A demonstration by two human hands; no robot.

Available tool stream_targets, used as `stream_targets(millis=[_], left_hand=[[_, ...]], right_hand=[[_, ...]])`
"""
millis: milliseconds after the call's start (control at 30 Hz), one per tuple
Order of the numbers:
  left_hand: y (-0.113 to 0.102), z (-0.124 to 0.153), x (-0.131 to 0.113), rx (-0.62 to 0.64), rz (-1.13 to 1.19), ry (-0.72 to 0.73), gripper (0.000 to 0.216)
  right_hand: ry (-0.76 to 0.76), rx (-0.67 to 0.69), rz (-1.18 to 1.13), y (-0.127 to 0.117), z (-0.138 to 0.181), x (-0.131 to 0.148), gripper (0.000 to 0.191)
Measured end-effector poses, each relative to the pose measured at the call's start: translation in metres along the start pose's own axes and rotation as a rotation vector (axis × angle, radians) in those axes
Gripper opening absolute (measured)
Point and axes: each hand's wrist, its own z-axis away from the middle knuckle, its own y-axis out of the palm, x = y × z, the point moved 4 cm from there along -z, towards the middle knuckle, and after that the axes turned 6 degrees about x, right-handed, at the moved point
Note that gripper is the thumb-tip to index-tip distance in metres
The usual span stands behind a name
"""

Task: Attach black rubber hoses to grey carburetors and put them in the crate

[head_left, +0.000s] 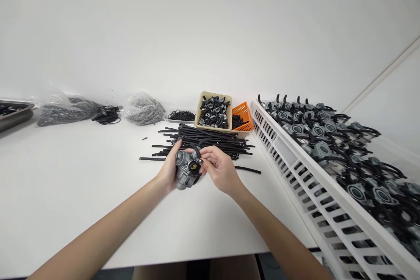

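Note:
A grey metal carburetor (185, 176) is held up over the white table, with a short black hose (197, 151) curving from its top. My left hand (169, 167) wraps round the carburetor's left side, its thumb up along the body. On the other side my right hand (219, 167) pinches at the carburetor's right edge, close to the black hose and a small metal fitting. Exactly what those fingertips grip is too small to make out. Behind both hands lies a loose pile of long black rubber hoses (210, 135).
On the right stands a white slatted crate (295, 175) full of carburetors (323, 149). Along the wall are a cream bin (197, 119) of small parts, an orange basket (250, 116), a tray of black rings (181, 116), plastic bags (144, 109) and a metal tray (16, 118).

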Motion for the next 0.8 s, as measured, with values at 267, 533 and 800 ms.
stream_targets(millis=[267,533,800], left_hand=[[0.0,-0.002,0.009,0.055,0.033,-0.026,0.058],[0.0,-0.003,0.008,-0.025,0.012,0.098,0.025],[0.002,-0.002,0.011,0.046,-0.04,0.111,0.026]], right_hand=[[0.039,-0.011,0.013,-0.009,-0.003,-0.001,0.015],[0.156,0.03,0.171,-0.017,-0.004,0.009,0.011],[0.287,0.175,0.145,-0.024,-0.007,0.009,0.018]])
